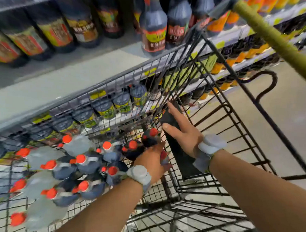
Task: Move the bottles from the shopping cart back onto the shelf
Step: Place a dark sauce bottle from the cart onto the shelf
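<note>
Two hands are in the wire cart. My left hand, at centre frame, curls around a dark bottle near its red cap, neck pointing up toward the shelf. My right hand lies flat, fingers spread wide, on the black flap. Roughly a dozen red-capped bottles lie heaped lower left; blur prevents an exact count.

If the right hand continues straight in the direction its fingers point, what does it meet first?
Probably the cart's wire wall: the right hand lies open along the black flap, fingertips nearly at the mesh. Depth is uncertain.
</note>
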The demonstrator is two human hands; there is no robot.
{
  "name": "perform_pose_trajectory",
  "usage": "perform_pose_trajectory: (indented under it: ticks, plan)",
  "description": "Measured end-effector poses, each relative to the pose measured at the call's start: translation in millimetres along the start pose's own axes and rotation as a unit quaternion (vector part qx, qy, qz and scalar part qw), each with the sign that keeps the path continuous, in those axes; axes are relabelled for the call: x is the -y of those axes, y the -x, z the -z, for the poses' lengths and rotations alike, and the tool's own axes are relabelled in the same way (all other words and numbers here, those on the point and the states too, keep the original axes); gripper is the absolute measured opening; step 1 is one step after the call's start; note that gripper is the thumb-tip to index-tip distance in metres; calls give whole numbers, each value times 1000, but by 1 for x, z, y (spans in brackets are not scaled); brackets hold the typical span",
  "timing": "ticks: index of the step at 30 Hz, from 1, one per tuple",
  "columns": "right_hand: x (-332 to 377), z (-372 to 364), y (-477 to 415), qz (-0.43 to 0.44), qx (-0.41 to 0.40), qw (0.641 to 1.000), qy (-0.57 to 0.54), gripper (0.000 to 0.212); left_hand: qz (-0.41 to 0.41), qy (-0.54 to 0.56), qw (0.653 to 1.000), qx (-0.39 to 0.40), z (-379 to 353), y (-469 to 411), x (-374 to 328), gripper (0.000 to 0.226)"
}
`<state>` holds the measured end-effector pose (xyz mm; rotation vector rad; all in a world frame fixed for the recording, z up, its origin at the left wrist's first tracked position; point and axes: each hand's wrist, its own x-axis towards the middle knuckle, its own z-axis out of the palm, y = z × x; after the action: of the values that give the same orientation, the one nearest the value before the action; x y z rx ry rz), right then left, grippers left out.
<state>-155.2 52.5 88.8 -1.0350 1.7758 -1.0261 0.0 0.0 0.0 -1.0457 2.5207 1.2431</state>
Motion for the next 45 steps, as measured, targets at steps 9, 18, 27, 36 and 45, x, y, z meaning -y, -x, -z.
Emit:
perform_pose_trajectory:
  ticks: [9, 18, 27, 36, 45]
  plan:
    - [-27, -7, -1, -17, 35, 997, 66, 82, 35, -135, 990, 8, -3, -15, -3, 30]
    - [-35, -17, 1, -99, 51, 992, -54, 79, 59, -35, 997, -46, 27, -20, -8, 11]
    - [-33, -19, -3, -116, 89, 984, -100, 103, -16, 168, 983, -72, 109, 1, -30, 25]
    - [-12, -25, -7, -77, 74, 980, -167, 82, -35, 241, 959, -148, 186, 15, -47, 22]
    - [33, -28, -27, -34, 60, 973, -219, 81, -29, 337, 919, -202, 201, 12, -50, 24]
